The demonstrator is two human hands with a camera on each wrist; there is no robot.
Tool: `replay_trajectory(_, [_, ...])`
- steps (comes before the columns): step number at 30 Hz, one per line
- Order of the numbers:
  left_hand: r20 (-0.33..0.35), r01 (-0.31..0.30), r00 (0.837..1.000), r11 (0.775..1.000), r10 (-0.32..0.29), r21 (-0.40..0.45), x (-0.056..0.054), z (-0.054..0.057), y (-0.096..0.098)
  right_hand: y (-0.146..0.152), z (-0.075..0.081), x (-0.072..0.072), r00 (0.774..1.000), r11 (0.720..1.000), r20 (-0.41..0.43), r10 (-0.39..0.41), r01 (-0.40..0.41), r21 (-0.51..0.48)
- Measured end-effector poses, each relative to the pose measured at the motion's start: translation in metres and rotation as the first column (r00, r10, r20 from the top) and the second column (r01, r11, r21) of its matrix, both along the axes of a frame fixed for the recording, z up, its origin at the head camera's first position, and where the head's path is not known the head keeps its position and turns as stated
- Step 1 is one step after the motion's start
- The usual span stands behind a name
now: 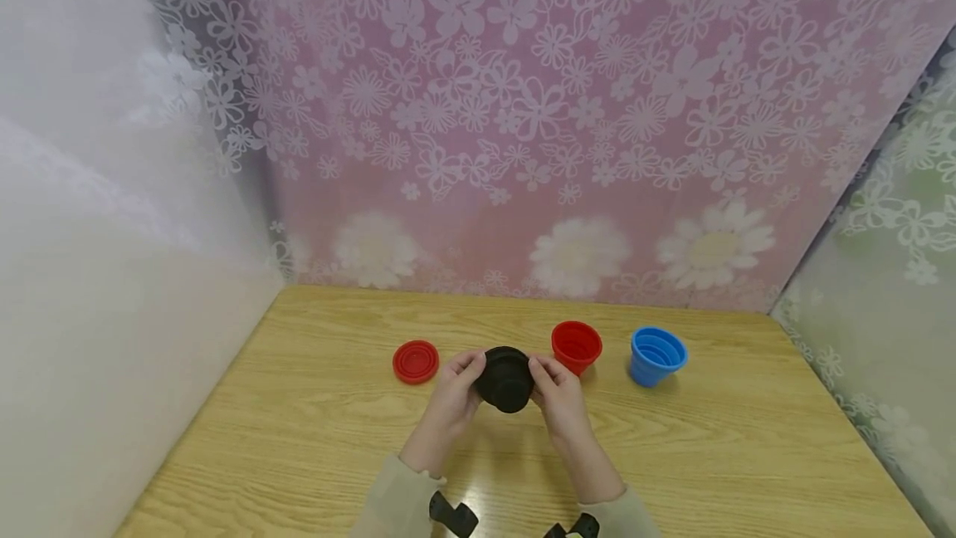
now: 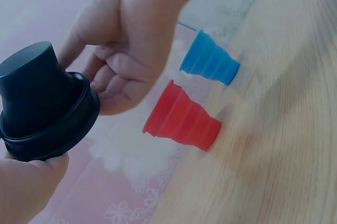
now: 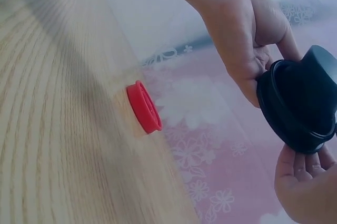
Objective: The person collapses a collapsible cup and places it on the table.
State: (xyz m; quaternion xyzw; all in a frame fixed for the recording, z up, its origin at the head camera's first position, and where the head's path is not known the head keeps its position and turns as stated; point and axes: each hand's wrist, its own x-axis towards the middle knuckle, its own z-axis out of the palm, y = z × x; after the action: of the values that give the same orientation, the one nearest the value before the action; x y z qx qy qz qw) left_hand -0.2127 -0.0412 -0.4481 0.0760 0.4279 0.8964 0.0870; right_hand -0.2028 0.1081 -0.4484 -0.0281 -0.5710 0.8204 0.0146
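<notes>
A black collapsible cup (image 1: 506, 380) is held up over the table by both hands, its narrow base partly pushed out and tipped toward me. My left hand (image 1: 451, 395) pinches the rim on the left side, thumb on the near face. On the opposite side, my right hand (image 1: 560, 401) grips the same rim between thumb and fingers. Both wrist views show the stepped body of the cup standing out from its wide ring. Just beyond my right hand stands an expanded red cup (image 1: 576, 345). A flat, collapsed red cup (image 1: 416, 362) lies beyond my left hand.
An expanded blue cup (image 1: 657, 355) stands to the right of the red one. The wooden table (image 1: 299, 405) ends at a pink flowered curtain (image 1: 478, 148) at the back, with pale sheets (image 1: 134, 231) at the sides.
</notes>
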Motion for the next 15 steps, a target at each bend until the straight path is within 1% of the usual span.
replay_trajectory(2, [0.011,-0.005,1.0,0.999,0.005,0.049,0.0005,0.0009,-0.0001,0.0003,0.0002,-0.0001,1.0,0.999,0.014,0.018,-0.017,-0.038])
replay_trajectory(4, [0.019,-0.007,1.0,0.996,0.005,0.085,0.0008,0.0014,-0.0002,0.0009,0.0001,-0.0002,0.999,0.998,0.021,0.034,-0.033,-0.053])
replay_trajectory(6, [0.013,-0.001,1.0,0.996,0.0,0.092,0.001,0.0016,-0.0004,0.0015,0.0003,-0.0003,0.999,0.997,0.021,0.039,-0.038,-0.065])
replay_trajectory(8, [0.016,0.001,1.0,0.997,-0.002,0.073,0.0011,0.0015,-0.0009,0.0019,0.0006,-0.0004,0.999,0.997,0.009,0.035,-0.034,-0.074])
replay_trajectory(10, [0.022,0.004,1.0,0.999,-0.005,0.033,0.0009,0.0016,-0.0013,0.0022,0.0013,-0.0004,1.0,0.996,-0.006,0.025,-0.026,-0.082])
replay_trajectory(13, [0.036,0.03,0.999,0.999,-0.029,-0.041,0.0005,0.0018,-0.002,0.0023,0.003,0.0,1.0,0.995,-0.01,0.014,-0.014,-0.095])
replay_trajectory(15, [0.033,0.053,0.998,0.996,-0.051,-0.068,0.0001,0.0022,-0.0019,0.0022,0.0041,0.0004,1.0,0.995,-0.008,0.018,-0.019,-0.099])
